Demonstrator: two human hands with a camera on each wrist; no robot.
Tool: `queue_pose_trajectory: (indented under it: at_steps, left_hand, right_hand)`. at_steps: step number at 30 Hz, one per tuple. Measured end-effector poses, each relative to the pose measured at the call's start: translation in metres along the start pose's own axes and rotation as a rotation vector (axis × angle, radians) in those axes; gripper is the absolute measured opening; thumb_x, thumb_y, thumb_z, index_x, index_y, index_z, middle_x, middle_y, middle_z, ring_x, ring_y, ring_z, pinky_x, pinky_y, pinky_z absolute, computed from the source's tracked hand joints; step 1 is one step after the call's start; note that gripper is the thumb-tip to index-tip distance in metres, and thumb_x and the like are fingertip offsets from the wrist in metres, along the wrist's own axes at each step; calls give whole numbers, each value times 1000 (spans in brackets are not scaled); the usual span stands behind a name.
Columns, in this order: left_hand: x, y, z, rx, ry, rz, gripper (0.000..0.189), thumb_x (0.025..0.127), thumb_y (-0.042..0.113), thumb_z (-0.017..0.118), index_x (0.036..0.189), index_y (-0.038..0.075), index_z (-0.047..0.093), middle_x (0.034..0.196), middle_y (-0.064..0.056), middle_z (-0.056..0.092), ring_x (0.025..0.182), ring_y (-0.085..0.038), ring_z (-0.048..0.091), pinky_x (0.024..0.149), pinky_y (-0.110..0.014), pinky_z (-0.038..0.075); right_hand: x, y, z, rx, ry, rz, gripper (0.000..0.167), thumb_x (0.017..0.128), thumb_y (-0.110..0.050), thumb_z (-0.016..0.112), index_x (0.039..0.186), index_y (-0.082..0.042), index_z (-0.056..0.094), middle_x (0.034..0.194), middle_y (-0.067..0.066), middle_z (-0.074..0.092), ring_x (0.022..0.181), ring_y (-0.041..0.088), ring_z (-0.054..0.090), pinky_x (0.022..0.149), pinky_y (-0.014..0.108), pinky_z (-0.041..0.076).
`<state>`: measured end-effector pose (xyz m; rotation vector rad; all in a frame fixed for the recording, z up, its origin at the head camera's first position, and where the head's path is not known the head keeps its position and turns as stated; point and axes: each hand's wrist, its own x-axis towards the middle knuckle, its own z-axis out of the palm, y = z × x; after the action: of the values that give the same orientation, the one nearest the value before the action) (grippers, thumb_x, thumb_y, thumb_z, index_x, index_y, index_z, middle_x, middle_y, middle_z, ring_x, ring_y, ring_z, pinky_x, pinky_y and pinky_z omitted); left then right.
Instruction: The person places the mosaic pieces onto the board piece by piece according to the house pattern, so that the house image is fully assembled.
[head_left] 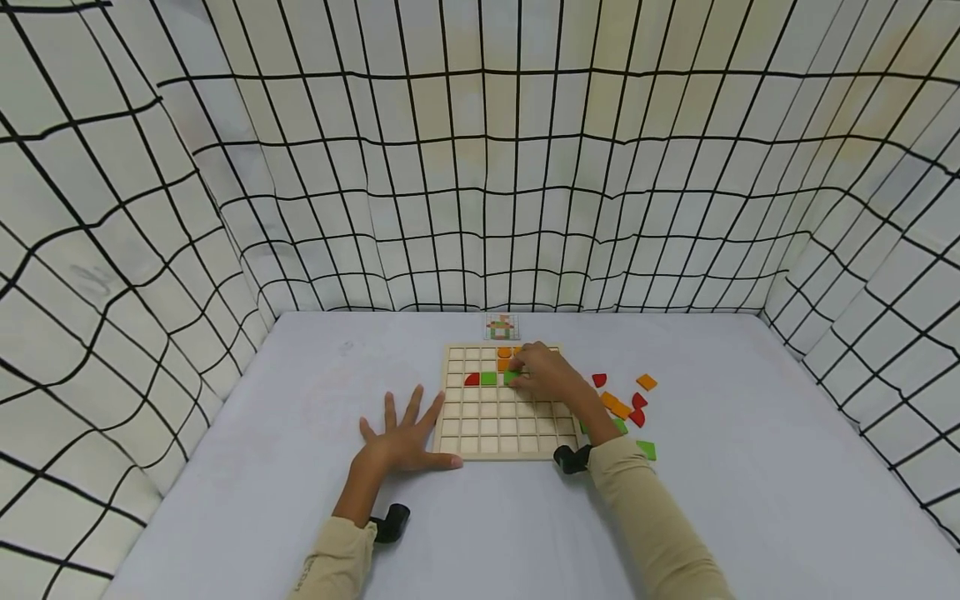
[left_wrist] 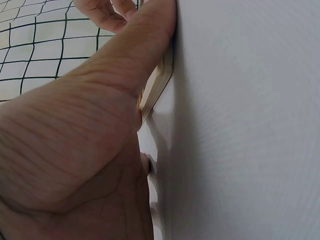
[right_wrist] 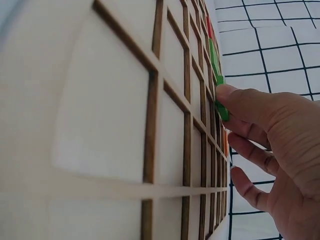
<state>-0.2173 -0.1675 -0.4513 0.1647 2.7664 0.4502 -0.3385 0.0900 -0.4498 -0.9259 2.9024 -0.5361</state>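
A wooden grid board [head_left: 487,427] lies on the table. My right hand [head_left: 546,373] is over its upper part, pinching a green square tile [right_wrist: 220,104] between thumb and fingers, close over the grid. To the left of that tile, a green square [head_left: 488,378] and a red quarter-round piece [head_left: 472,380] sit in neighbouring cells. Above are an orange round piece [head_left: 504,353] and an orange square [head_left: 503,365]; the right hand partly hides that corner. My left hand [head_left: 401,447] rests with spread fingers on the table, its thumb along the board's front left corner.
Loose red, orange and green pieces lie right of the board, among them an orange strip [head_left: 616,406] and a green piece [head_left: 647,450]; the right forearm covers some. A pattern card [head_left: 502,326] lies behind the board. White cloth [head_left: 480,192] with black grid lines surrounds the table.
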Motion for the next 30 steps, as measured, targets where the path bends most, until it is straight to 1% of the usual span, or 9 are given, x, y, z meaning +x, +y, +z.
queue_pose_trajectory:
  at_steps: [6,12,21,30]
  left_hand:
    - [-1,1,-1,-1,3,4,112,73,71,69,158,24,14,165,-16,-2,144,-55,-14,100,-84,-1]
    - [-3,1,-2,-5,3,1,111,74,70,70,158,23,14,165,-17,-2,144,-56,-13,100,-84,-1]
    - [1,0,2,6,0,4,112,73,71,69,158,25,13,165,-16,-3,144,-55,-15,100,-84,-1]
    - [0,2,0,8,3,2,112,73,71,69,158,24,13,165,-17,-2,145,-56,-12,100,-84,0]
  right_hand:
    - [1,-3,4,-42,23,-13,25,89,-27,72,107,-10,74,106,4,68,104,23,59,87,38,52]
    - [3,-2,8,-73,31,-4,28,90,-31,71,110,-12,73,111,3,68,108,22,58,90,38,51]
    - [3,0,12,-76,21,-6,28,90,-31,71,112,-13,73,115,4,68,111,24,57,91,40,50]
    - [1,-4,8,-82,36,-6,26,89,-30,72,110,-15,74,117,5,67,112,25,57,90,42,51]
